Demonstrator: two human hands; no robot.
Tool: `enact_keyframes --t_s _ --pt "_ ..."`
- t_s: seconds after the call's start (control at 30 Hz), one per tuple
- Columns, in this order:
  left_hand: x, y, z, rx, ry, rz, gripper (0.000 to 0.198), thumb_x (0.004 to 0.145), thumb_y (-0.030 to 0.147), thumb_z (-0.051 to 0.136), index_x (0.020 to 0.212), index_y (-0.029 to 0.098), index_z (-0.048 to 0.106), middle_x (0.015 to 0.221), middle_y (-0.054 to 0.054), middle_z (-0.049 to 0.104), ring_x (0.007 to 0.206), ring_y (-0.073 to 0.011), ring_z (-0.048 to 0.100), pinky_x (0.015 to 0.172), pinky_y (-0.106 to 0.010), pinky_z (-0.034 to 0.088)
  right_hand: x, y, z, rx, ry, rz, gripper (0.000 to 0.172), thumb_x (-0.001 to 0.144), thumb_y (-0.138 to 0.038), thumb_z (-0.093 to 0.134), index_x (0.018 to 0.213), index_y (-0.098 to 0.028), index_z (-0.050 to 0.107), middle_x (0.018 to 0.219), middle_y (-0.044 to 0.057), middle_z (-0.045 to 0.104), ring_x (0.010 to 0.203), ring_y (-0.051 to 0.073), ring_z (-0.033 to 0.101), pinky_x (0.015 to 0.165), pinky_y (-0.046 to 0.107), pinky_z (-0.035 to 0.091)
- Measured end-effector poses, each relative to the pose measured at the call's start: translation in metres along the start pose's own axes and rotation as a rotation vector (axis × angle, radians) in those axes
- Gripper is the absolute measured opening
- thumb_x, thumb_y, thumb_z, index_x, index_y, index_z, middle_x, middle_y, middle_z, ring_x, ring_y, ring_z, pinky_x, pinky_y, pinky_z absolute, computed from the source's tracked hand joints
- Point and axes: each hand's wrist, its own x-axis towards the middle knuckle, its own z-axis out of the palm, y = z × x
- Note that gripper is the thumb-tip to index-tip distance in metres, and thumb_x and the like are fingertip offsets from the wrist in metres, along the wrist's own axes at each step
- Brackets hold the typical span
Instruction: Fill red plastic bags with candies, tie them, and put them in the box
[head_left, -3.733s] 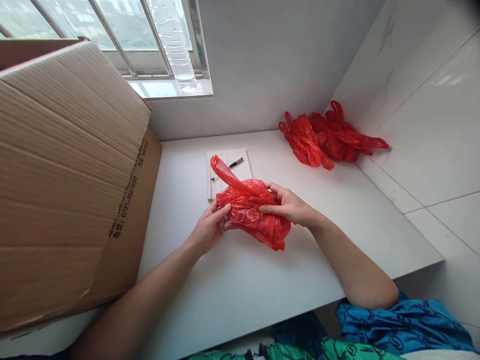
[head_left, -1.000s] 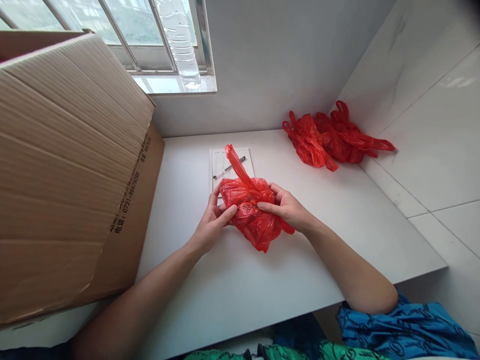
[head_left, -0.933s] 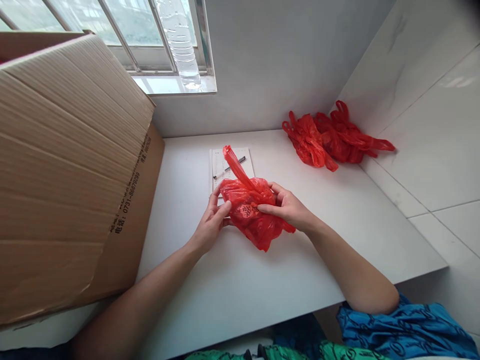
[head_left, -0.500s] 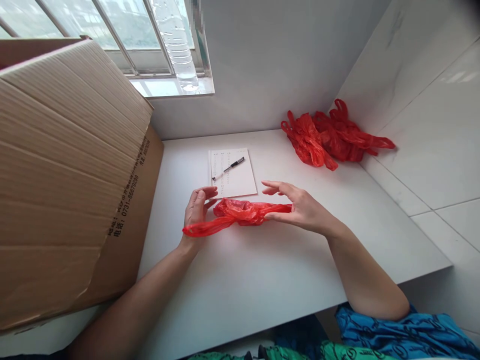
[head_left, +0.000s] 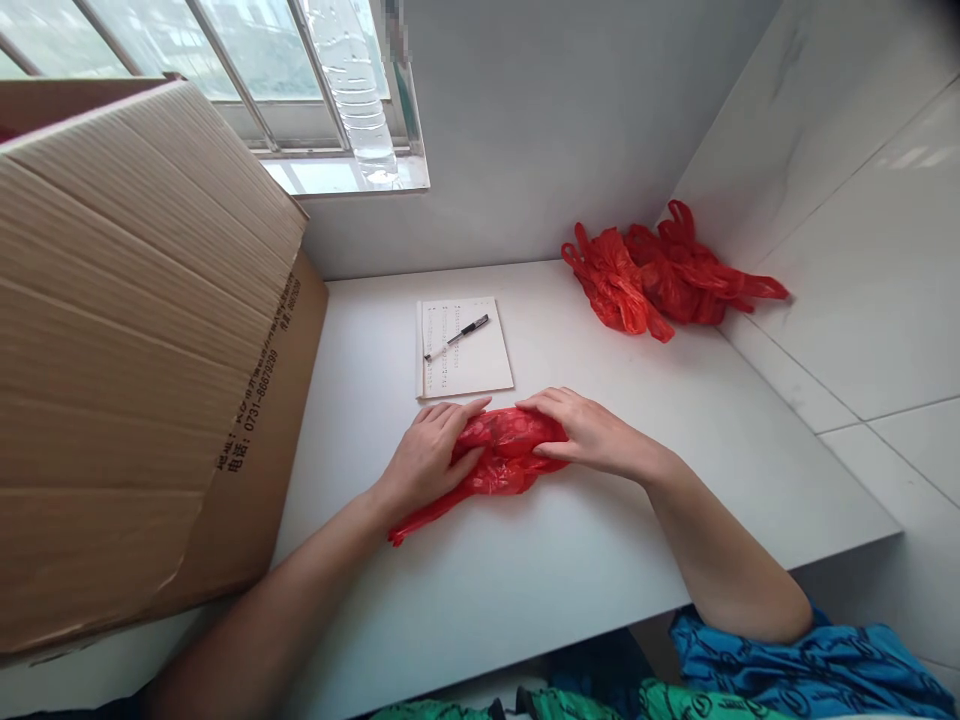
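A crumpled red plastic bag (head_left: pixel 504 458) lies flat on the white table (head_left: pixel 525 560) in front of me. My left hand (head_left: pixel 431 460) rests palm down on the bag's left part, fingers stretched out. My right hand (head_left: pixel 581 432) lies palm down on its right end, fingers also extended. One handle of the bag trails out toward me from under my left hand.
A large cardboard box (head_left: pixel 135 350) with an open flap stands at the left. A notepad (head_left: pixel 463 345) with a pen (head_left: pixel 457 337) lies behind the bag. Two bunched red bags (head_left: pixel 660 275) sit in the far right corner. A plastic bottle (head_left: pixel 352 90) stands on the windowsill.
The bag was held bunched above the table, then stretched out between both hands. Now it lies on the table with both hands pressed flat on it.
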Motion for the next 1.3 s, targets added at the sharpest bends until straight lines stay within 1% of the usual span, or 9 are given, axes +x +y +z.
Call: enact_keyframes --t_s 0.1,0.17,0.2,0.3,0.4,0.53,0.77,1.1,1.3 --pt "0.000 0.005 -0.005 -0.005 0.089 0.064 0.061 0.088 0.024 0.053 0.147 0.023 0.035 0.130 -0.010 0.059 0.119 -0.0291 0.055 0.101 -0.046 0.041 0.000 -0.001 0.001 -0.067 0.075 -0.009 0.052 0.090 -0.035 0.061 0.139 -0.024 0.049 0.140 0.011 0.052 0.129 0.028 0.048 0.106 0.048 0.042" --pt "-0.001 0.013 -0.003 0.023 0.127 0.122 0.067 0.088 0.027 0.055 0.150 0.023 0.030 0.139 -0.012 0.054 0.127 -0.0306 0.050 0.106 -0.048 0.037 0.002 -0.003 0.010 -0.109 0.099 -0.046 0.062 0.089 -0.045 0.061 0.145 -0.023 0.043 0.151 0.011 0.043 0.140 0.029 0.037 0.114 0.052 0.032" --pt "-0.001 0.017 0.000 0.046 0.123 0.140 0.070 0.089 0.030 0.056 0.152 0.021 0.027 0.144 -0.013 0.050 0.132 -0.0314 0.046 0.110 -0.049 0.034 0.003 -0.004 0.016 -0.123 0.088 -0.070 0.069 0.089 -0.047 0.061 0.148 -0.023 0.037 0.155 0.011 0.038 0.145 0.029 0.031 0.117 0.054 0.026" --pt "-0.005 0.025 0.013 0.125 0.010 0.133 0.079 0.093 0.043 0.052 0.156 0.016 0.014 0.158 -0.017 0.031 0.145 -0.0325 0.031 0.119 -0.051 0.019 0.006 -0.006 0.037 -0.173 0.023 -0.093 0.082 0.088 -0.042 0.058 0.156 -0.020 0.019 0.161 0.010 0.027 0.150 0.028 0.017 0.120 0.057 0.017" --pt "-0.009 0.024 0.026 0.187 -0.079 0.104 0.080 0.096 0.050 0.045 0.157 0.013 0.008 0.161 -0.016 0.020 0.149 -0.0314 0.021 0.122 -0.051 0.010 0.008 -0.006 0.050 -0.237 -0.004 -0.064 0.082 0.089 -0.042 0.054 0.157 -0.016 0.016 0.162 0.010 0.022 0.151 0.027 0.012 0.121 0.057 0.015" --pt "-0.012 0.019 0.032 0.231 -0.076 0.094 0.079 0.098 0.053 0.040 0.158 0.014 0.006 0.162 -0.015 0.018 0.150 -0.0296 0.018 0.123 -0.048 0.008 0.008 -0.005 0.053 -0.274 -0.017 -0.051 0.082 0.091 -0.050 0.050 0.157 -0.016 0.016 0.163 0.009 0.017 0.152 0.027 0.010 0.121 0.056 0.016" --pt "-0.012 0.019 0.033 0.221 -0.052 0.128 0.092 0.092 0.064 0.044 0.157 0.010 0.009 0.161 -0.018 0.020 0.149 -0.0327 0.018 0.122 -0.050 0.006 0.008 -0.007 0.058 -0.327 -0.020 -0.014 0.088 0.089 -0.052 0.051 0.157 -0.012 0.013 0.164 0.009 0.011 0.152 0.027 0.007 0.122 0.056 0.012" --pt "-0.015 0.021 0.034 0.341 -0.054 0.146 0.093 0.092 0.066 0.040 0.157 0.007 0.009 0.160 -0.020 0.021 0.150 -0.0328 0.016 0.122 -0.050 0.007 0.008 -0.009 0.068 -0.373 0.024 0.004 0.092 0.086 -0.056 0.052 0.157 -0.012 0.014 0.164 0.010 0.014 0.152 0.029 0.008 0.121 0.057 0.014" --pt "-0.018 0.024 0.033 0.387 -0.074 0.124 0.098 0.089 0.068 0.044 0.156 0.005 0.010 0.161 -0.020 0.019 0.150 -0.0317 0.015 0.122 -0.050 0.007 0.011 -0.010 0.073 -0.326 0.042 0.006 0.090 0.086 -0.053 0.053 0.157 -0.014 0.015 0.164 0.011 0.014 0.152 0.029 0.007 0.121 0.058 0.011"
